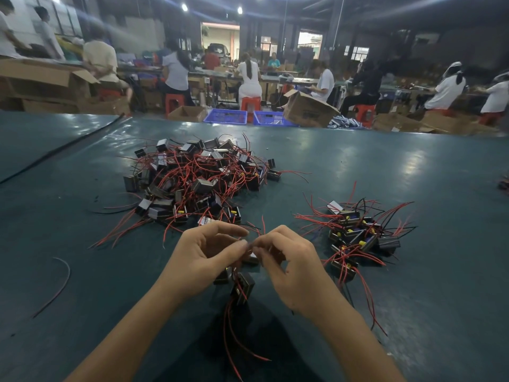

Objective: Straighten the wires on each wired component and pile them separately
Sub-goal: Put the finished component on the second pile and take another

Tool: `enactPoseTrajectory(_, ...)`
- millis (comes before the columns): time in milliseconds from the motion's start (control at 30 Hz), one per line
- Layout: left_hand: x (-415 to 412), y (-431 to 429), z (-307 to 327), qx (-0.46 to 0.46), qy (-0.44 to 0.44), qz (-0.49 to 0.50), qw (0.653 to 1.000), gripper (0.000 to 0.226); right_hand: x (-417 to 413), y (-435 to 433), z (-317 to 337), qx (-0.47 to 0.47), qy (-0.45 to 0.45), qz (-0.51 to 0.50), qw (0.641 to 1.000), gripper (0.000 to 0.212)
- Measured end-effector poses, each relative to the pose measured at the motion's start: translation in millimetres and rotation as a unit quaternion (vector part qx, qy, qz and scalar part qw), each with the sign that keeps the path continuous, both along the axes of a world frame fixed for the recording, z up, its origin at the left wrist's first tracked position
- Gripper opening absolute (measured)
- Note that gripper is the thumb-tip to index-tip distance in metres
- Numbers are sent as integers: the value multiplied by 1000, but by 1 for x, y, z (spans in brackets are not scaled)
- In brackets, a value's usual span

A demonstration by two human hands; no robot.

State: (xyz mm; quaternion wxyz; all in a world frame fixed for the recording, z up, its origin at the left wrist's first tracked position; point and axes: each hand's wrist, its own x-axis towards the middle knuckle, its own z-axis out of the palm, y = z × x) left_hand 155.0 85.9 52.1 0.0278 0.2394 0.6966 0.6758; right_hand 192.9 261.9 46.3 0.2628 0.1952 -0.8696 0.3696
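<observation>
- The left hand [203,255] and the right hand [292,268] are meeting just above the green table [440,175]. Both are pinching thin red wires [226,321] with their fingertips.
- A small black wired component [243,288] is hanging under the hands, close to the person. More wire is trailing down from it.
- The big tangled pile [198,177] is sitting farther back. The small pile [355,235] is lying on the right.
- The block is looking small and light, I think. The wires are looking thin and bendy, so holding near the block and pulling gently seems best.
</observation>
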Motion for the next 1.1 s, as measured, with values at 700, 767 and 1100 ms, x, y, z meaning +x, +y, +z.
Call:
enactPoseTrajectory(700, -4, -3, -3, -27, 23, -17, 999, 13, 3, -4, -4, 82, 20, -58, 995, 21)
enactPoseTrajectory(767, -4, -4, -3, -39, 28, -20, 999, 14, 4, -5, -5, 99, 9, -78, 992, 20)
enactPoseTrajectory(1100, 0, 1, -5, -136, 117, 31, 983, 15, 4, -9, -11, 136, -32, -104, 985, 20)
